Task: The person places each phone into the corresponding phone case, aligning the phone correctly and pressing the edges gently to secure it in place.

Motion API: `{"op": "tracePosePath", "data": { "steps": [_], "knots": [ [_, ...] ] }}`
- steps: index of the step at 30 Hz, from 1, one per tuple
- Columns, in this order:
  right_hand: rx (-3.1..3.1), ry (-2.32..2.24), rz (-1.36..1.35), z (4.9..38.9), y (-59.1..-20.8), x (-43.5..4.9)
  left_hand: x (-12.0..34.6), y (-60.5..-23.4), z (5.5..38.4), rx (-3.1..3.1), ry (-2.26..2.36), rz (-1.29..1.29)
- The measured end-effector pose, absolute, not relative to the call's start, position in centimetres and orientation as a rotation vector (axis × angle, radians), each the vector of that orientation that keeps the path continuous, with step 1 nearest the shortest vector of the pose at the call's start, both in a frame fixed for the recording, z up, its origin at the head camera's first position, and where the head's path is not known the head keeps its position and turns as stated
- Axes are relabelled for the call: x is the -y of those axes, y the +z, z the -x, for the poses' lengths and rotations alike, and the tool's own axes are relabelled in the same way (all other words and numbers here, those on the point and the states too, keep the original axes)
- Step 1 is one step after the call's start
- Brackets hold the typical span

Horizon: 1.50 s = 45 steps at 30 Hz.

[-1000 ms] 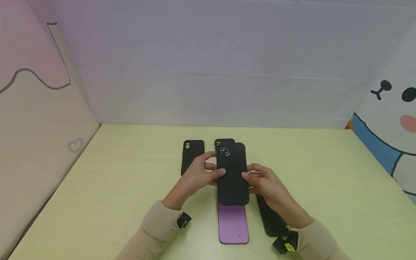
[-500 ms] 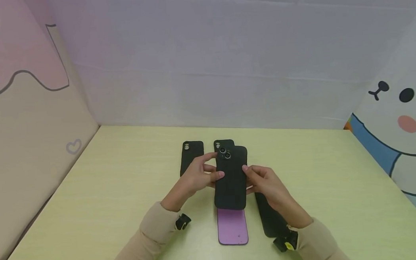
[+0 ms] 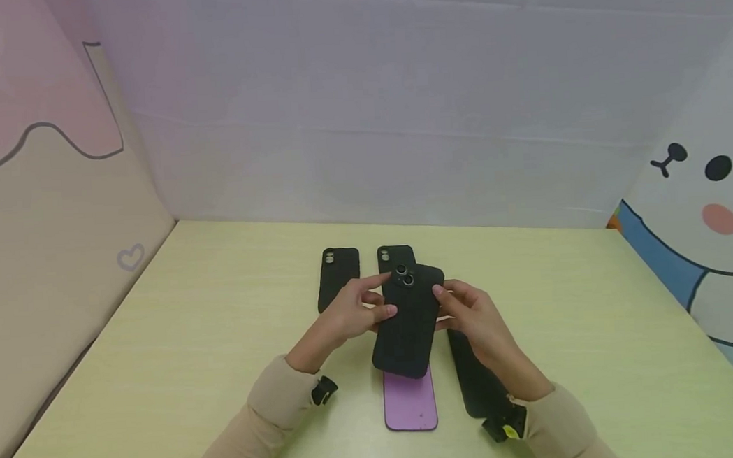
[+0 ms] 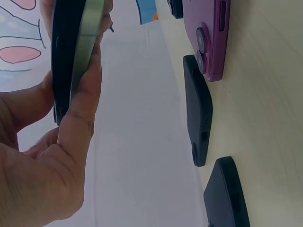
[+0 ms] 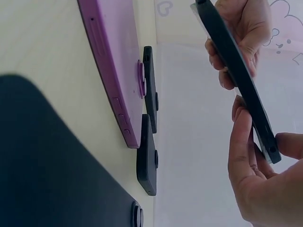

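Note:
Both hands hold a black-cased phone (image 3: 408,324) above the table, its back with two ringed lenses facing the head camera. It leans, with its top toward the right. My left hand (image 3: 344,316) grips its left edge, thumb on the back and index finger close to the lenses. At the upper right edge, my right hand (image 3: 481,327) pinches it between thumb and fingers. In the left wrist view the held phone (image 4: 66,56) shows a dark edge and a pale, shiny front. Below it a purple phone (image 3: 410,401) lies on the table, partly hidden.
Two black phone-shaped pieces with camera corners, a left one (image 3: 338,278) and a right one (image 3: 393,255), lie behind the hands. A longer black one (image 3: 477,383) is partly under the right forearm. The pale yellow table (image 3: 231,286) meets printed walls.
The held phone has tilted clockwise, its top swinging right and its bottom left, and lowered slightly. My right thumb has moved up toward its top right corner. The things on the table stay put.

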State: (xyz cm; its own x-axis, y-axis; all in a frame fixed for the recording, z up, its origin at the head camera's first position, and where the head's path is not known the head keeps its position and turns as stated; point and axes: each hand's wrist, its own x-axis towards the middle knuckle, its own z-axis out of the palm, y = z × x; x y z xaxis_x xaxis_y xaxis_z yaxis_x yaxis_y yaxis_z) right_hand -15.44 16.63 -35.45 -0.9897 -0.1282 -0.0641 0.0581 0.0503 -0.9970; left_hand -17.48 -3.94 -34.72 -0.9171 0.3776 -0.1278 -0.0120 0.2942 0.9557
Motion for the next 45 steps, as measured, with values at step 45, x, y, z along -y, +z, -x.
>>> {"op": "tracePosePath", "data": {
  "steps": [45],
  "knots": [
    [-2.157,-2.148,-0.059,15.2,-34.9,-16.4,4.8,-33.8,17.6,-2.23,1.457,-0.554]
  ]
}}
